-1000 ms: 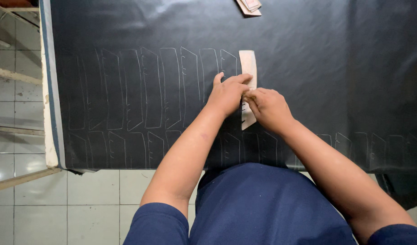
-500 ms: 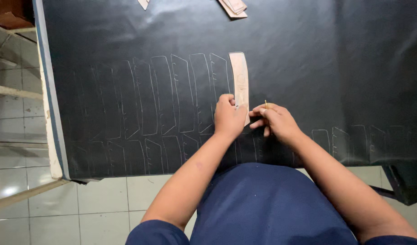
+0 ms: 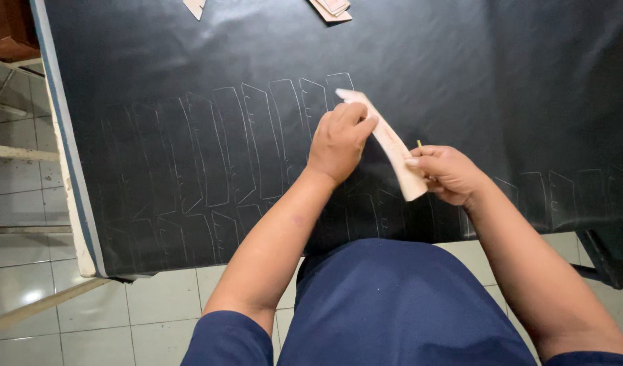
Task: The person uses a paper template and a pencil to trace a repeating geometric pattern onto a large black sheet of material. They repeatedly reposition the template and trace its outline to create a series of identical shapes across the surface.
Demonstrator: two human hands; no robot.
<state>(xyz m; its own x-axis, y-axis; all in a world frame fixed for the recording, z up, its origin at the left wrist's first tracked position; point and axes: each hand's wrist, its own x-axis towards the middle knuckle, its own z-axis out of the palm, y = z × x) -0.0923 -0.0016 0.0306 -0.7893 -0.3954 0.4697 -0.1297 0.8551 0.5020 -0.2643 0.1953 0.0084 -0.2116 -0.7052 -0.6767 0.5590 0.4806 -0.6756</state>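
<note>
Now, hands: left hand (image 3: 338,139) presses flat on the upper half of the pattern strip (image 3: 387,141); right hand (image 3: 447,173) pinches the strip's near end and also grips a thin yellow-tipped marker (image 3: 419,144). Hands apart, joined only by the strip.
Strip: pale, long, tilted; far tip just past the left fingers, near end under the right thumb.
Doing it well: lay the strip close beside the last outline (image 3: 340,91), square to the row, hold it flat and firm with the left, trace tight along the edge.
Sheet (image 3: 189,61): black, under both hands.
Count, outlines: about eight in the row left of the hands, several more right; faint, not exact.
Count, strips: one in hand; pale pieces (image 3: 330,8) far beyond, number unclear.
</note>
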